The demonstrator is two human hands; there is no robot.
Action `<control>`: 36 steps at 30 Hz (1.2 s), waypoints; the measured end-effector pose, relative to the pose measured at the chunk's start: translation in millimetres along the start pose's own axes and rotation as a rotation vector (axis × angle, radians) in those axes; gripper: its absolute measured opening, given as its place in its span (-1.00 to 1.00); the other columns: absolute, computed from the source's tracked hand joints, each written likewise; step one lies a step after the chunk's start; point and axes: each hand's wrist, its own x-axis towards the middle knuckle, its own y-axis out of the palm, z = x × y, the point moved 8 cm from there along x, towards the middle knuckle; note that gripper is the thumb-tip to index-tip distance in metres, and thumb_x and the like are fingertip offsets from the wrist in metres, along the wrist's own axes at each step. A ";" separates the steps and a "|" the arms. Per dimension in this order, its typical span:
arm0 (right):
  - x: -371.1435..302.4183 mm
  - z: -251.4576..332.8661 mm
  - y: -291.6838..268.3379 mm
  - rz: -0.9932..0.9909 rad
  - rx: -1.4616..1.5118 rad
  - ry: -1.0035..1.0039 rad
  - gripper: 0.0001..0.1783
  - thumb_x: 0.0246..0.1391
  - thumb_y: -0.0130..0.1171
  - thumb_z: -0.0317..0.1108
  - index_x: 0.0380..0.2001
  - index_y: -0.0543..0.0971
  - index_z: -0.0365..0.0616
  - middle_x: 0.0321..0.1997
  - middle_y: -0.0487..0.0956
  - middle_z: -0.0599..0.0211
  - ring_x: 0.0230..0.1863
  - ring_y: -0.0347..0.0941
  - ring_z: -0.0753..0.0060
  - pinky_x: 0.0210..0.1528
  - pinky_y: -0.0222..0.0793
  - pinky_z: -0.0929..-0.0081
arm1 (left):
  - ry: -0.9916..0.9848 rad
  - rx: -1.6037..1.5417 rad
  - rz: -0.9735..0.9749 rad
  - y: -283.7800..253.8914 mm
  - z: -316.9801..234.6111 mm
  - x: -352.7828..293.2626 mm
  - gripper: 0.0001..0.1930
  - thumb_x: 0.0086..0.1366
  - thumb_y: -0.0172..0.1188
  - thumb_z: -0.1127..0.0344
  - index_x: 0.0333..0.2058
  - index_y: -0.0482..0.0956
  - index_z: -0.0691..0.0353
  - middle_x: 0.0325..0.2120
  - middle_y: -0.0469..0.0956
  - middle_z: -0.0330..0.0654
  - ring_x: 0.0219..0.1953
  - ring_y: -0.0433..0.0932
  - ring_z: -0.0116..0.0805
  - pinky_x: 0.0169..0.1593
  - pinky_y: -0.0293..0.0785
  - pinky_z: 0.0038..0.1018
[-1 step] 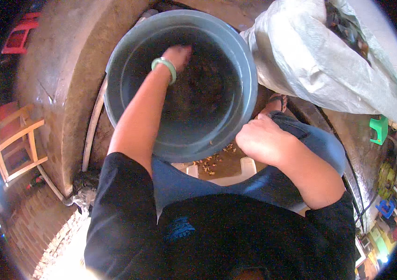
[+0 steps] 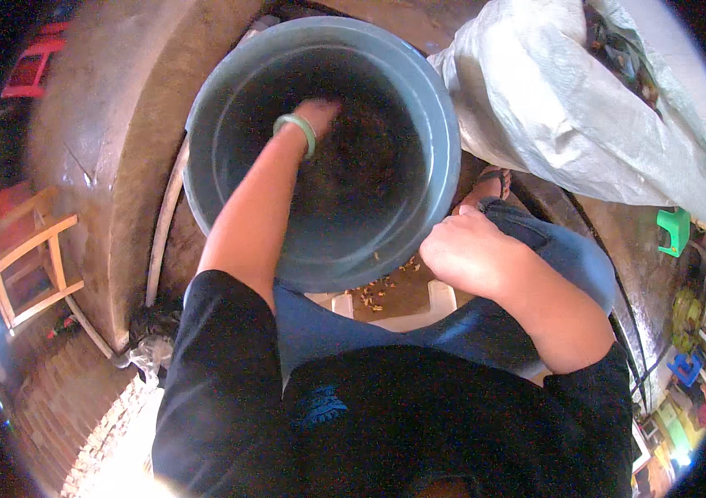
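Note:
A large round grey-blue plastic tub (image 2: 444,158) stands in front of me, dark inside, and its contents are too dim to make out. My left hand (image 2: 318,119), with a pale green bangle (image 2: 297,130) at the wrist, reaches down into it. Blur and shadow hide those fingers. Beside the tub's right rim, my right hand (image 2: 465,247) is closed in a fist over my knee. Its fingers are turned away, so anything inside them is hidden. Small tan bits (image 2: 376,295) lie scattered on the floor by the tub's near side.
At the right leans a big white woven sack (image 2: 527,100) with dark contents at its mouth. A low concrete wall (image 2: 133,124) curves along the left, near a wooden frame stool (image 2: 37,266). A green stool (image 2: 673,231) stands far right. A pale plastic edge (image 2: 403,322) shows between my legs.
My left hand has shifted slightly toward me inside the tub. My right fist has stayed where it was.

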 end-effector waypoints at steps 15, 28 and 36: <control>9.1 -2.6 -1.8 -0.029 0.058 -0.044 -0.88 -0.25 0.10 -0.41 -0.64 0.62 -0.15 -0.55 0.58 0.17 -0.37 0.57 0.22 -0.17 0.33 0.27 | -0.235 -0.325 0.262 261.4 -47.0 0.8 -0.20 0.11 0.16 -0.09 0.26 0.10 0.11 0.24 0.14 0.04 0.25 0.16 0.08 0.28 0.12 -0.23; 6.2 2.0 0.8 -0.127 0.007 -0.069 -0.88 -0.25 0.11 -0.40 -0.63 0.62 -0.15 -0.55 0.59 0.17 -0.39 0.58 0.21 -0.19 0.36 0.28 | 0.073 -0.990 0.365 181.2 -56.9 -5.1 -0.47 0.17 0.24 0.11 0.11 0.36 -0.02 0.02 0.42 -0.07 0.02 0.42 -0.10 0.03 0.43 -0.28; -17.9 -21.4 -43.7 -0.414 0.083 0.024 -0.85 -0.13 0.10 -0.34 -0.43 0.54 -0.11 -0.47 0.55 0.12 -0.35 0.53 0.06 -0.29 0.44 0.19 | -0.123 -1.858 0.391 -14.1 -131.4 -44.7 -0.66 0.31 0.06 0.17 0.03 0.36 0.08 -0.14 0.53 -0.14 -0.17 0.56 -0.19 -0.10 0.53 -0.37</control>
